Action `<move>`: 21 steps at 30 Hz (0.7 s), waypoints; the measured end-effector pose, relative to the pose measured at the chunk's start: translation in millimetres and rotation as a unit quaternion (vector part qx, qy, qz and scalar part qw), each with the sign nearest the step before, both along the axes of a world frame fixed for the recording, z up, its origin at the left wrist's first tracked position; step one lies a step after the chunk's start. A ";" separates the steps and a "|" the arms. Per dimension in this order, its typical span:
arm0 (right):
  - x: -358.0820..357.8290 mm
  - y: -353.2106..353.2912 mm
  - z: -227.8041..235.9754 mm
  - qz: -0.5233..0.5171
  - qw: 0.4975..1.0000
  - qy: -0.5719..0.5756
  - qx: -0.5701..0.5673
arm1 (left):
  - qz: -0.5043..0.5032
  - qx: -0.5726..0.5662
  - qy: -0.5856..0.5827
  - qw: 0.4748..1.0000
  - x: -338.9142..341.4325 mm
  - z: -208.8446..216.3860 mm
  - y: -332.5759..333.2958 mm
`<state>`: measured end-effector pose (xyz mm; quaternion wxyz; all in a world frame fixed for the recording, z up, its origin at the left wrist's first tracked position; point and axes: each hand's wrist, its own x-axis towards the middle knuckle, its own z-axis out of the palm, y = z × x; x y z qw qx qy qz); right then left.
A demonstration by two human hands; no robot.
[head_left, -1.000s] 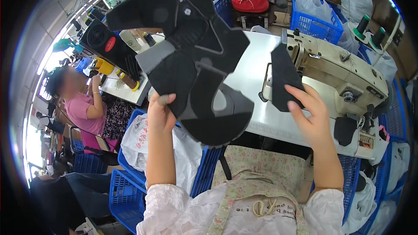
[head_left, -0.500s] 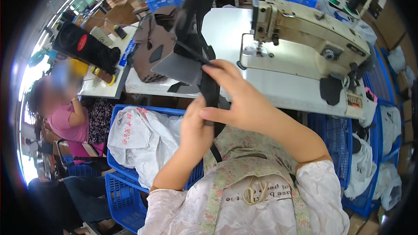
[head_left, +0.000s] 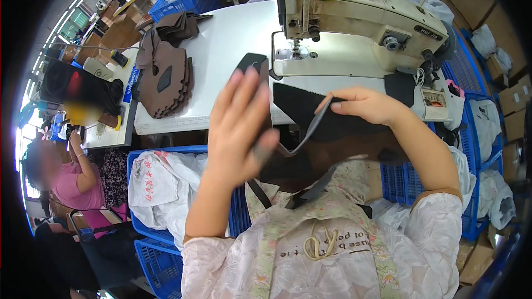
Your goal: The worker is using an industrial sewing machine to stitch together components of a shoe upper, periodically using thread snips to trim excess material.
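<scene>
A dark piece of cut material, black with brown areas and a grey edge, is spread between my lap and the table's front edge. My right hand pinches its upper edge between thumb and fingers. My left hand is blurred, its fingers stretched out over the left part of the piece. A dark flap shows just past its fingertips; whether this joins the same piece is hidden by the hand.
A sewing machine stands on the white table. Stacked brown cut pieces lie at its left. Blue crates and white bags flank me. A person in pink sits at the left.
The dark piece, earlier held up folded between both hands, is lowered and spread out. My right hand has moved right with its edge; my left hand has opened and risen. The view has shifted.
</scene>
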<state>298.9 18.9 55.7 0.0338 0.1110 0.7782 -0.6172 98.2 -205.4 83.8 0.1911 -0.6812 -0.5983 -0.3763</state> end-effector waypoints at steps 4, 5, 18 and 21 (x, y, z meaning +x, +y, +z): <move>14.3 2.7 -29.8 -0.055 0.992 -0.086 -0.070 | -0.045 -0.178 -0.020 0.983 -43.5 -65.2 54.5; 16.3 1.0 -36.2 -0.082 0.990 -0.072 -0.089 | -0.053 -0.225 -0.068 0.970 -42.4 -70.3 61.5; 20.4 59.6 -73.0 -0.184 0.976 -0.121 0.009 | -0.098 -0.278 -0.234 0.927 -49.1 -119.9 146.1; 24.0 74.0 -78.2 -0.177 0.977 -0.112 -0.042 | -0.070 -0.254 -0.107 0.959 -54.4 -127.5 151.9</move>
